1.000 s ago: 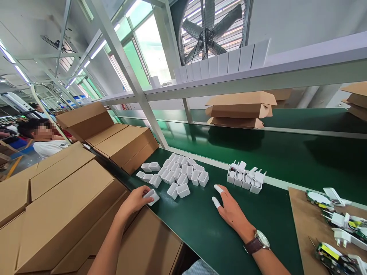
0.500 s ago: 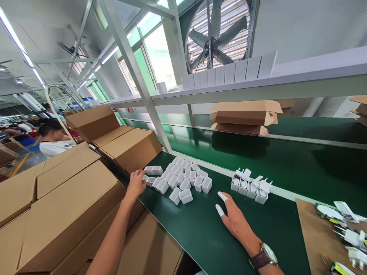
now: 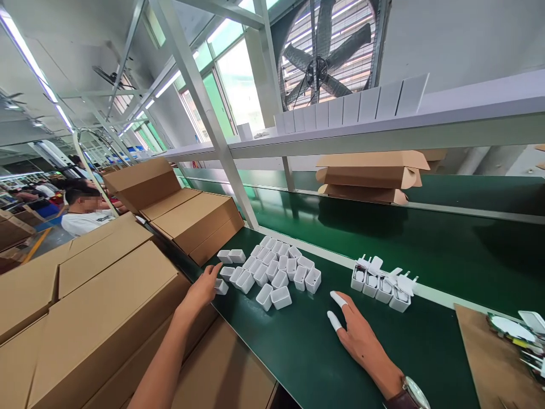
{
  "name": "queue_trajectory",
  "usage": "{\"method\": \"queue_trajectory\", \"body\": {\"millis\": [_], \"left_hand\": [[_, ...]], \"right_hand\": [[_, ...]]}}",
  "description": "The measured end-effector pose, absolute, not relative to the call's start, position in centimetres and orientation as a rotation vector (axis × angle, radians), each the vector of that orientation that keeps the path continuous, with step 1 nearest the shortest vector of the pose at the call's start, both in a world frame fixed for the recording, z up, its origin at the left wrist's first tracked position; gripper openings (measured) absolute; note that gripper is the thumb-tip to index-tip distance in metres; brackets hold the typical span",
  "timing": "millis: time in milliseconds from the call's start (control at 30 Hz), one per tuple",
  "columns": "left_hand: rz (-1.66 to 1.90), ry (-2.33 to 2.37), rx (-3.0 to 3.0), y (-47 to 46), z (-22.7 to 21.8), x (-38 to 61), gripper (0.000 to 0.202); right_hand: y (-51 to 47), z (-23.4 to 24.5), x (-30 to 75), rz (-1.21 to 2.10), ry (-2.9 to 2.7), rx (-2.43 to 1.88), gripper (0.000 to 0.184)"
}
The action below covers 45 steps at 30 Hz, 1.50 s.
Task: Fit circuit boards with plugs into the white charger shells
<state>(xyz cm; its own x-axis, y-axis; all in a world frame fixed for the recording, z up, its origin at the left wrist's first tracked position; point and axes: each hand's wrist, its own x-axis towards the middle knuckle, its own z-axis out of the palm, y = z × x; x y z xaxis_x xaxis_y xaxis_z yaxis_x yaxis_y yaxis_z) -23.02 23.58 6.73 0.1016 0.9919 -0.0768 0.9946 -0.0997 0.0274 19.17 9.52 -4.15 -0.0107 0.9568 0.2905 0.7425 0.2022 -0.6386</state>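
Reaching across the green tabletop (image 3: 298, 352), the left hand (image 3: 201, 291) pinches a white plastic shell (image 3: 221, 286) at the near edge of a cluster of shells (image 3: 272, 267); the right hand (image 3: 360, 338) rests flat, released, fingers (image 3: 334, 320) capped in white.

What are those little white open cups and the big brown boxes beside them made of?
The white shells look like moulded plastic: smooth, slightly glossy, thin even walls. The brown boxes look like matte cardboard, with folded flaps and creased edges.
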Motion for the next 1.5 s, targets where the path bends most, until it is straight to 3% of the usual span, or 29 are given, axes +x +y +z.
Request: {"method": "queue_trajectory", "body": {"millis": [67, 233, 367, 567, 933, 1133, 1500], "left_hand": [[-0.051, 2.007, 2.314, 23.7, 6.6, -22.4, 0.083], [-0.097, 2.008, 2.310, 26.0, 6.8, -21.9, 0.072], [-0.098, 2.015, 2.309, 28.3, 7.5, -22.1, 0.075], [-0.054, 1.969, 2.345, 29.5, 7.9, -21.7, 0.051], [0.469, 2.138, 2.498, 20.7, 11.5, -21.6, 0.064], [0.324, 1.630, 2.293, 14.5, 8.3, -20.2, 0.061], [0.325, 1.526, 2.372, 14.9, 4.8, -16.7, 0.061]], "right_hand": [[9.5, -4.4, 19.3, 0.394, -1.800, -1.597, 0.042], [9.5, -4.9, 19.5, 0.392, -1.798, -1.604, 0.043], [9.5, -4.9, 19.5, 0.408, -1.788, -1.607, 0.044], [9.5, -4.3, 19.4, 0.418, -1.813, -1.573, 0.044], [9.1, -3.1, 18.9, 0.381, -1.807, -1.518, 0.041], [9.1, -2.8, 18.8, 0.397, -1.780, -1.526, 0.041], [9.2, -2.6, 18.5, 0.355, -1.792, -1.520, 0.040]]}}
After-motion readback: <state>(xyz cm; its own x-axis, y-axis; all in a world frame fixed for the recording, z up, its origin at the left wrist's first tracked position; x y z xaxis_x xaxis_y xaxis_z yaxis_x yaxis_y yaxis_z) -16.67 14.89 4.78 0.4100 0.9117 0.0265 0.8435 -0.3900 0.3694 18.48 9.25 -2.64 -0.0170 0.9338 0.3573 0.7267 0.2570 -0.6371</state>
